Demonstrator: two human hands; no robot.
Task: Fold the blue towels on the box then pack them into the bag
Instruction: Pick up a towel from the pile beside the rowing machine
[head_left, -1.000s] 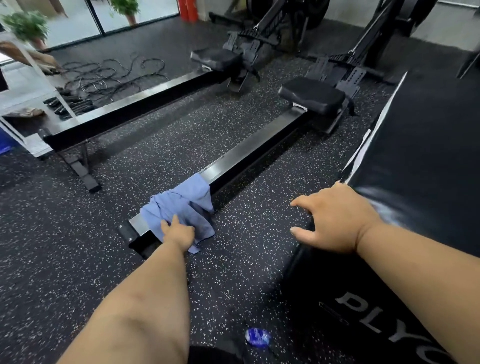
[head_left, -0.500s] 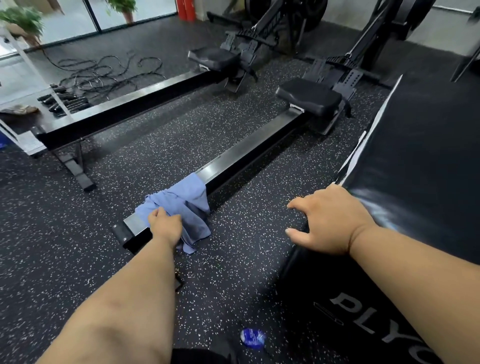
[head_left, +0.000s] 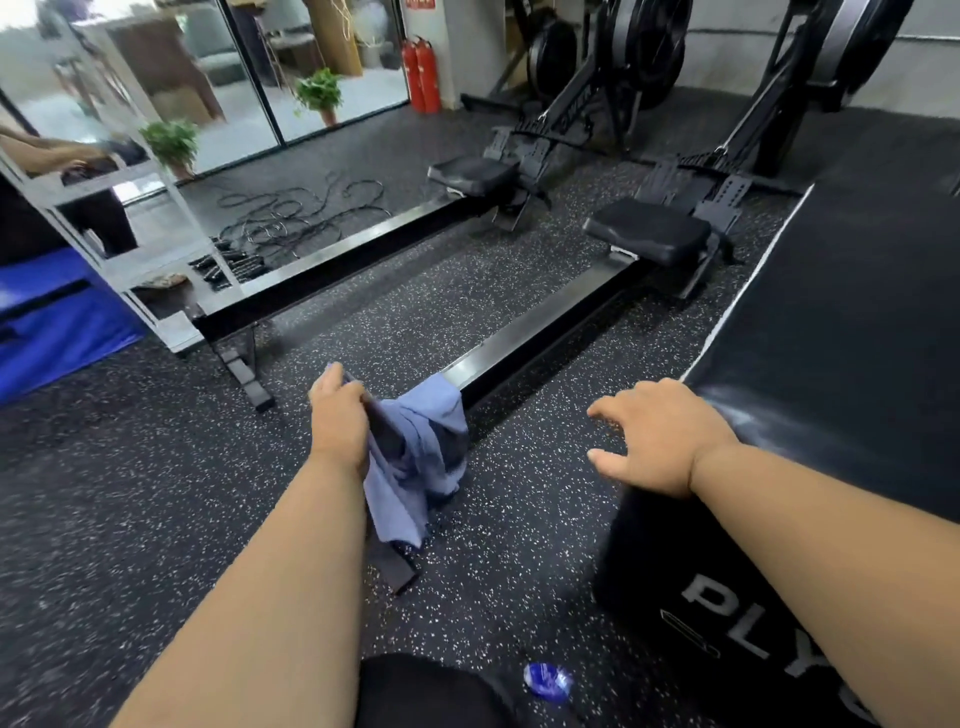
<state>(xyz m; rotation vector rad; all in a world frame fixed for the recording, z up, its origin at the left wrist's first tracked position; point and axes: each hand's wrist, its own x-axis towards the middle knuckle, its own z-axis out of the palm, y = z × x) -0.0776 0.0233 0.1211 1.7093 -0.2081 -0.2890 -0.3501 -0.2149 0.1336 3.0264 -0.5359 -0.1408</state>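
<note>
Towel count is one: a single blue towel (head_left: 415, 457) hangs bunched from the left hand (head_left: 337, 421), whose fingers curl round its top edge, the cloth drooping right of and below them over the near end of the nearer of two rowing machines (head_left: 545, 327). Right hand (head_left: 660, 436), fingers spread apart, rests on one black plyo box (head_left: 831, 364).

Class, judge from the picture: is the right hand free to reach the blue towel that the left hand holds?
Probably yes. The right hand rests open on the box edge, holding nothing, and only bare floor lies between it and the towel gripped by the left hand.
</note>
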